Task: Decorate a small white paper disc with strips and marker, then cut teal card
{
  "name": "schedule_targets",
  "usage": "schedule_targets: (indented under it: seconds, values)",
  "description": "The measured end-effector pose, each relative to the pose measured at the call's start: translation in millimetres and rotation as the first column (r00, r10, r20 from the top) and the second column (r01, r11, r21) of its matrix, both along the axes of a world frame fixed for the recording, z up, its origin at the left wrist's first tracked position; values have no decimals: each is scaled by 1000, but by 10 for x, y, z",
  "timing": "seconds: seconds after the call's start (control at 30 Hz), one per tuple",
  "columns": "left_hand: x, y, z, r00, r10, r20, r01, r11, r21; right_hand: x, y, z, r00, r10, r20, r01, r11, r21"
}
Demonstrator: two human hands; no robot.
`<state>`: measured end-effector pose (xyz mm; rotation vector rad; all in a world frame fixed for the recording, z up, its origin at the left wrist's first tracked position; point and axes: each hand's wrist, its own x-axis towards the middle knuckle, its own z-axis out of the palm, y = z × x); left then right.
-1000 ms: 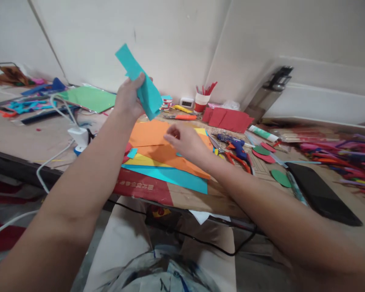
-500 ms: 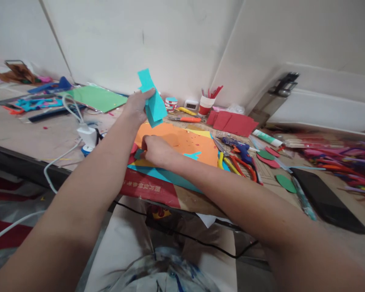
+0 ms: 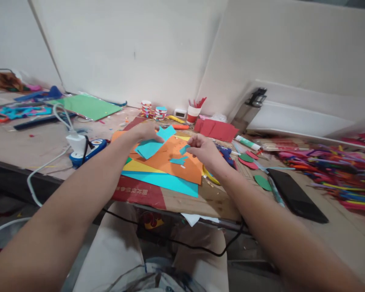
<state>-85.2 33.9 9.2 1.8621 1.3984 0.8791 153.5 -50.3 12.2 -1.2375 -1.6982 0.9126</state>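
Note:
My left hand (image 3: pixel 145 133) is closed on a folded turquoise paper (image 3: pixel 151 148), which it holds over the left part of an orange sheet (image 3: pixel 187 171). Between the thumb and fingers of my right hand (image 3: pixel 205 151) is a small turquoise paper piece (image 3: pixel 184 149), above the same sheet's right side. Just below it, a turquoise paper cutout (image 3: pixel 178 161) with jagged ends lies on the orange. Yellow paper (image 3: pixel 144 167) and a turquoise sheet (image 3: pixel 170 182) stick out from beneath toward the table's front edge.
Behind the sheets stand a paper cup (image 3: pixel 194 114) with red sticks and a small digital clock (image 3: pixel 179 114). Red paper (image 3: pixel 216 129) lies near a glue stick (image 3: pixel 247 142). A phone (image 3: pixel 296 194) and pipe cleaners (image 3: pixel 328 162) are at right, a power strip (image 3: pixel 95 148) at left.
My left hand has lowered the folded turquoise paper toward the orange sheet. My right hand has moved right and now holds a small turquoise piece. The view has shifted.

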Motion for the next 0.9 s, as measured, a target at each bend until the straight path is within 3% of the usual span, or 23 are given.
schedule_targets:
  seconds: [0.1, 0.17, 0.23, 0.33, 0.4, 0.5, 0.57, 0.63, 0.77, 0.9]
  values:
    - [-2, -8, -9, 916, -55, -398, 54, 998, -15, 150, 100, -80, 996, -41, -74, 36, 997, -69]
    - [5, -49, 16, 870, -107, -481, 91, 994, -57, 208, 141, -108, 994, -60, -95, 51, 995, -91]
    - [35, -119, 74, 874, -57, -483, 47, 998, -32, 239, 163, -117, 993, -61, -106, 51, 995, -89]
    - [164, -271, 201, 911, 215, -352, -113, 951, 289, 239, 176, -120, 992, -49, -117, 41, 997, -71]
    - [308, -389, 266, 959, 203, -199, -122, 926, 357, 214, 173, -124, 989, -41, -140, 35, 998, -43]
    - [548, -550, 270, 996, -45, 73, 38, 995, 88, 163, 141, -120, 978, -26, -206, 33, 999, 28]
    - [670, -621, 224, 968, -151, 199, 177, 976, -124, 138, 101, -110, 972, -27, -235, 48, 995, 86]
    - [745, -657, 174, 935, -141, 324, 225, 945, -239, 125, 59, -105, 975, -44, -218, 79, 985, 153]
    - [796, -660, 119, 833, -81, 548, 296, 901, -316, 122, 17, -129, 993, -41, -114, 76, 943, 324]
    - [810, -625, 77, 783, -53, 619, 280, 919, -276, 114, 4, -132, 999, 44, -22, -28, 876, 482]
